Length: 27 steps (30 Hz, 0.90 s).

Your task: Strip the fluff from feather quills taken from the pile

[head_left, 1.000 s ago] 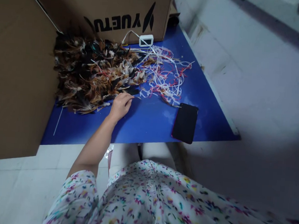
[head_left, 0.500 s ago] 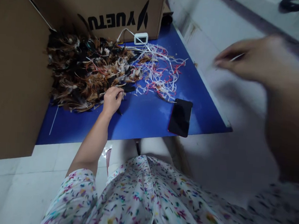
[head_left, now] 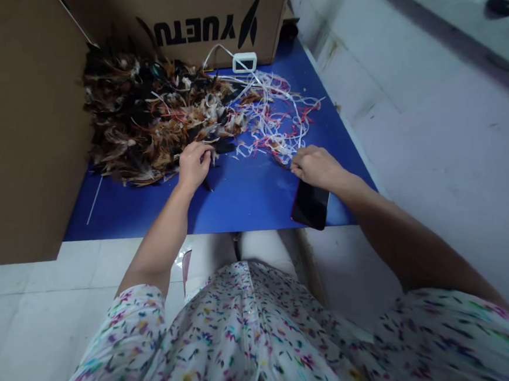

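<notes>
A person in a floral-print top works over a blue table [head_left: 244, 204], the left hand [head_left: 193, 165] pinching a small feather [head_left: 214, 157] between thumb and fingertips. The feather sits at the right side of those fingertips, well apart from the right hand [head_left: 315, 167], making the left the nearer of the two. Its long axis appears to run between the far and near sides of the table, with a dark tip pointing toward the wearer, though the fingers cover part of it and the detail is small.

A heap of brown and black feathers [head_left: 145, 123] spreads to the left of the left hand and beyond it. Just past the same hand, a loose black feather [head_left: 223, 146] lies crosswise, its long axis running roughly left to right.

The right hand has its fingers curled closed, tips together, at the near right edge of a tangle of white and red strands [head_left: 271, 118]; whether it grips anything cannot be told. The tangle lies between the hands but farther off, reaching toward a small white device [head_left: 244, 63]. Below the right hand, a dark phone [head_left: 310, 206] points its long axis toward the table's near edge.
</notes>
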Tool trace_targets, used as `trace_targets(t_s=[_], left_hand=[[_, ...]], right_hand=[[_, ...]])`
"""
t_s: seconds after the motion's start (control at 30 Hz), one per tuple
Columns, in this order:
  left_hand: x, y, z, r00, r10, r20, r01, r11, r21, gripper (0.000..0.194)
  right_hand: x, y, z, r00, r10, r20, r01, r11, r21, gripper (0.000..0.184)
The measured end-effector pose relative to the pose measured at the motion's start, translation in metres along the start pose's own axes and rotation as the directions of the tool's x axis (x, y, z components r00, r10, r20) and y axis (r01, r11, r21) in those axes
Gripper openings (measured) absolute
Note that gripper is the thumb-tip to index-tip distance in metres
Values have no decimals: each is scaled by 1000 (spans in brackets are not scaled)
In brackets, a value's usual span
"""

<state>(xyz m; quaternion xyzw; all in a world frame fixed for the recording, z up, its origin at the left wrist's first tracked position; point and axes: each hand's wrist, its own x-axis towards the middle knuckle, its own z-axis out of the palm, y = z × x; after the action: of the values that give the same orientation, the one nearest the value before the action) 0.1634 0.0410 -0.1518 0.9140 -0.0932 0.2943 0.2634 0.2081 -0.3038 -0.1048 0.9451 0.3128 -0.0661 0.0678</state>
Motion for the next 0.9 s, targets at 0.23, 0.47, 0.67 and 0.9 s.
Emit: trace_targets(t_s=[0.23,0.47,0.67,0.9], left_hand=[[1,11,-4,993,11,-114,-27,991,-131,19],[-1,39,-9,938,-144,314,332,628,-704,44],[-2,43,-7,928,-192,320,372,546,-750,55],[2,36,-4,961,-218,169,269,609,-746,52]], right_hand=[[-1,-23,-22,965,156,-208,-9,819,573,6],[19,-113,-27,898,293,-329,213,365,906,10],[45,-155,-12,882,323,-342,232,333,914,10],[-29,-120,6,712,443,-544,56,737,674,30]])
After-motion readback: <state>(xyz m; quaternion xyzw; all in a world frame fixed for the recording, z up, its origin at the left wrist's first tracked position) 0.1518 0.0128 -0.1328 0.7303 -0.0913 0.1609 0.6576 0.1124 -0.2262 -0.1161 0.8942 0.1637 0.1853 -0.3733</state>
